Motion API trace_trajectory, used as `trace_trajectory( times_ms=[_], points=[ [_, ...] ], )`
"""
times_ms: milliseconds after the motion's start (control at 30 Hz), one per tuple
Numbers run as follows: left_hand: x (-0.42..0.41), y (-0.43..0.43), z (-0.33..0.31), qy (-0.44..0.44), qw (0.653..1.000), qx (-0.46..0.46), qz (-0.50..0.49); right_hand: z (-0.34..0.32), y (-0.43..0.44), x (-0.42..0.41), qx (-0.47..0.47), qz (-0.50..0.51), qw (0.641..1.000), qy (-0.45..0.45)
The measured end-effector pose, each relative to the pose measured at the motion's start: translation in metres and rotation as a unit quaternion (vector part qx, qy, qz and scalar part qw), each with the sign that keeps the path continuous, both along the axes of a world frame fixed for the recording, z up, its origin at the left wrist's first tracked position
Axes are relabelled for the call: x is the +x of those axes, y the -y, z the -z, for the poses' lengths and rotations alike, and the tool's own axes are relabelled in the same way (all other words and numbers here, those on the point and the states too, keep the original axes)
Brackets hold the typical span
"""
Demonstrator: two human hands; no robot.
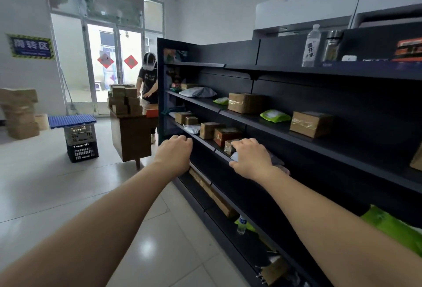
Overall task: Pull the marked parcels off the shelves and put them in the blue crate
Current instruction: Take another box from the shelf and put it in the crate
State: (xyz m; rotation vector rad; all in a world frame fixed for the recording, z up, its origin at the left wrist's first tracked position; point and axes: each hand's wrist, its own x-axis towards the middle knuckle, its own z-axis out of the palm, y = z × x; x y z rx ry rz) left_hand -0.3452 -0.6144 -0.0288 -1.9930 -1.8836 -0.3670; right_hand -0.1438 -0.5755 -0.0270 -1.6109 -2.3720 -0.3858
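The grey poly mailer lies at the front edge of the shelf, directly under the right hand. That hand's fingers are bent down over the mailer and its thumb sits at the shelf lip, so it seems to pinch the near edge; how much of the bag it has is hidden by the hand itself. The left hand hovers just to the left of it at the same shelf edge, fingers loosely curled, holding nothing.

The main risk is the small taped box, which sits right at the right hand's fingertips and looks to touch or overlap the mailer. A quick pull towards the body could drag that box over the lip and onto the floor. The red-brown box just beyond it is less exposed.

A second risk is the grip. A limp plastic bag held by one edge may sag or slide out of the fingers, and the free left hand is not yet under it.

No mark can be read on the mailer from here, so it may be the wrong parcel.

The blue crate, if that is the blue piece topping the stacked crates, stands well away beyond the left hand. A person at a wooden tabletop stands near the route.
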Motion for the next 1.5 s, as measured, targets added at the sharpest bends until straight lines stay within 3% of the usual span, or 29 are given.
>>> trace_trajectory(
  times_ms=[700, 1500],
  points=[
    [-0.117, -0.309, -0.005, 0.013, 0.999, 0.011, -0.038, -0.008, -0.323, -0.120, -0.002, -0.026, 1.000, 0.010],
    [-0.311, -0.671, -0.012, 0.025, 1.000, 0.001, 0.001, -0.024, -0.672, -0.300, -0.025, 0.019, 1.000, 0.001]
  ],
)
